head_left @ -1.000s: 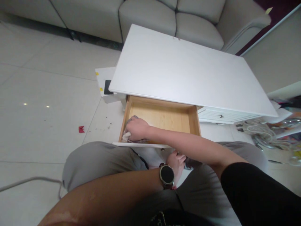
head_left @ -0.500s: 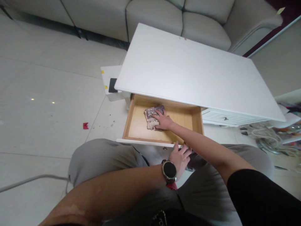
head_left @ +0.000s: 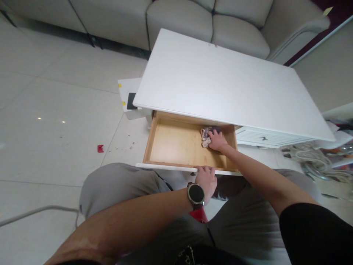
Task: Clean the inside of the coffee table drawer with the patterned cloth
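A wooden drawer [head_left: 176, 143] stands pulled out from a white coffee table [head_left: 220, 81]. Inside it, toward the right end, my right hand [head_left: 217, 141] presses on a crumpled patterned cloth [head_left: 205, 137], its fingers over the cloth. The cloth touches the drawer's bottom, and part of it is hidden under my hand. My left hand [head_left: 206, 180], with a watch [head_left: 196, 193] on the wrist, grips the drawer's white front edge from outside. Its fingertips hook over the top, and the thumb is hidden.
A grey sofa [head_left: 182, 22] runs behind the table. A white box [head_left: 124, 94] with a dark flat object on it stands at the table's left end. A small red scrap [head_left: 100, 148] lies on the tiled floor. Coiled hoses [head_left: 311, 158] lie at the right.
My right hand has slid the cloth rightward along the drawer's bottom, and the cloth is more bunched up. My left hand has shifted slightly left on the drawer front.
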`<action>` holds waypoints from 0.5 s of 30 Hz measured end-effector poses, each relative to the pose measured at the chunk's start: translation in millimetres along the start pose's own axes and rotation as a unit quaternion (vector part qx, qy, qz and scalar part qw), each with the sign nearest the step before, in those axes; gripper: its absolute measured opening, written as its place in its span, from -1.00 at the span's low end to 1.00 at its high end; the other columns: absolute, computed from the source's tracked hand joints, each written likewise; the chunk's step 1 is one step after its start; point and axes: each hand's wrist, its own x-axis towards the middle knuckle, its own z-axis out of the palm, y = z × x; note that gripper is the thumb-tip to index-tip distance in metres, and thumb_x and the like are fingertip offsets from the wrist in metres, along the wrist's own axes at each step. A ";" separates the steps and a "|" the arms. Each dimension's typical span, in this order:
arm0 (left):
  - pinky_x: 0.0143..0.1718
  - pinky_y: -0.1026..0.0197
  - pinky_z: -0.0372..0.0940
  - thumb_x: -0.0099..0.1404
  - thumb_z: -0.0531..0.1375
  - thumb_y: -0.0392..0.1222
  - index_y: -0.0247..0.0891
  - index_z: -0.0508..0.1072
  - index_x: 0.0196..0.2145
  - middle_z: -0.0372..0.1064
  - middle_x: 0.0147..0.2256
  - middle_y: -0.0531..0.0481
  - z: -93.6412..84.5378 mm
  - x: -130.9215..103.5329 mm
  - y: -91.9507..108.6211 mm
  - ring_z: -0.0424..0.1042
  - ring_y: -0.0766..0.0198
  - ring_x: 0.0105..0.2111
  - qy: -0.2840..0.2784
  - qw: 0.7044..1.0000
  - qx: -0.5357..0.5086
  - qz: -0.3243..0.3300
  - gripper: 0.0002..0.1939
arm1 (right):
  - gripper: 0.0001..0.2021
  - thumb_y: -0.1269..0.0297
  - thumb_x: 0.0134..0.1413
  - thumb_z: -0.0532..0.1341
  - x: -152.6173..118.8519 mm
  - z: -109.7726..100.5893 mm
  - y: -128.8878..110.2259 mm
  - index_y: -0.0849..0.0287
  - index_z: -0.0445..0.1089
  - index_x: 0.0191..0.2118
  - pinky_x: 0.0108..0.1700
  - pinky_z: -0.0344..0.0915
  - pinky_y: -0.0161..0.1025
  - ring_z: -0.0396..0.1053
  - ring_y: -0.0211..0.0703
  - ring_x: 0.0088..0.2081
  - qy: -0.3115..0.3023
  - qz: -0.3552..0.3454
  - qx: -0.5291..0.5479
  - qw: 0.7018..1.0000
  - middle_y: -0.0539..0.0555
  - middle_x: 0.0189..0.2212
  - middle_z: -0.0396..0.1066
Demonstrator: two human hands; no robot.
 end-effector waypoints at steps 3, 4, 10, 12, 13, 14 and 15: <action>-0.11 -0.10 0.36 0.55 -0.08 -0.35 -0.33 0.59 0.07 0.41 0.10 -0.30 -0.7 0.4 -0.3 0.43 -0.09 0.03 -0.011 1.000 0.005 0.002 -0.55 | -0.36 0.15 0.17 0.20 -14.2 11.5 15.1 0.05 0.18 0.36 0.08 0.33 0.18 0.17 0.41 0.21 0.006 0.052 0.013 0.999 0.33 0.33 0.09; -0.12 -0.09 0.38 0.55 -0.08 -0.35 -0.33 0.60 0.07 0.42 0.08 -0.30 -0.4 0.5 0.0 0.44 -0.08 0.02 -0.013 1.000 0.006 0.004 -0.55 | -0.38 0.16 0.17 0.19 -19.0 15.2 15.1 0.05 0.19 0.35 0.08 0.32 0.18 0.16 0.41 0.21 0.013 0.061 0.017 0.998 0.32 0.32 0.10; -0.14 -0.25 0.42 0.52 -0.07 -0.39 -0.38 0.59 0.08 0.44 0.03 -0.38 -2.6 -0.1 3.2 0.49 -0.20 -0.01 -0.028 0.999 0.017 0.018 -0.54 | -0.45 0.19 0.17 0.17 -34.1 29.2 -2.8 0.07 0.27 0.29 0.11 0.27 0.20 0.14 0.39 0.20 0.065 0.098 0.036 0.992 0.32 0.27 0.16; -0.15 -0.25 0.42 0.50 -0.05 -0.41 -0.41 0.59 0.07 0.44 0.01 -0.40 -5.5 0.3 2.5 0.51 -0.23 -0.02 -0.034 0.999 0.020 0.028 -0.56 | -0.44 0.19 0.16 0.18 -33.5 30.1 -4.7 0.07 0.27 0.29 0.11 0.27 0.19 0.14 0.38 0.20 0.064 0.105 0.045 0.991 0.31 0.27 0.17; -0.17 -0.21 0.43 0.49 -0.03 -0.41 -0.42 0.60 0.05 0.45 0.00 -0.41 -6.7 0.8 1.7 0.52 -0.22 -0.04 -0.037 0.999 0.019 0.035 -0.58 | -0.44 0.18 0.16 0.19 -32.7 30.2 -4.7 0.06 0.28 0.28 0.11 0.27 0.19 0.14 0.38 0.20 0.063 0.108 0.049 0.991 0.31 0.27 0.17; -0.19 -0.16 0.43 0.48 0.00 -0.41 -0.43 0.61 0.04 0.46 -0.03 -0.41 -7.6 1.6 0.6 0.53 -0.21 -0.06 -0.038 0.998 0.018 0.041 -0.60 | -0.44 0.18 0.15 0.19 -31.9 30.3 -4.2 0.06 0.28 0.28 0.10 0.28 0.19 0.14 0.37 0.20 0.062 0.110 0.052 0.991 0.31 0.27 0.17; -0.21 -0.10 0.42 0.47 0.02 -0.41 -0.43 0.62 0.02 0.47 -0.05 -0.41 -7.9 2.5 -0.6 0.54 -0.18 -0.08 -0.039 0.998 0.016 0.046 -0.62 | -0.44 0.17 0.15 0.20 -31.1 30.4 -3.7 0.06 0.28 0.28 0.10 0.28 0.19 0.15 0.37 0.20 0.063 0.112 0.055 0.990 0.31 0.27 0.18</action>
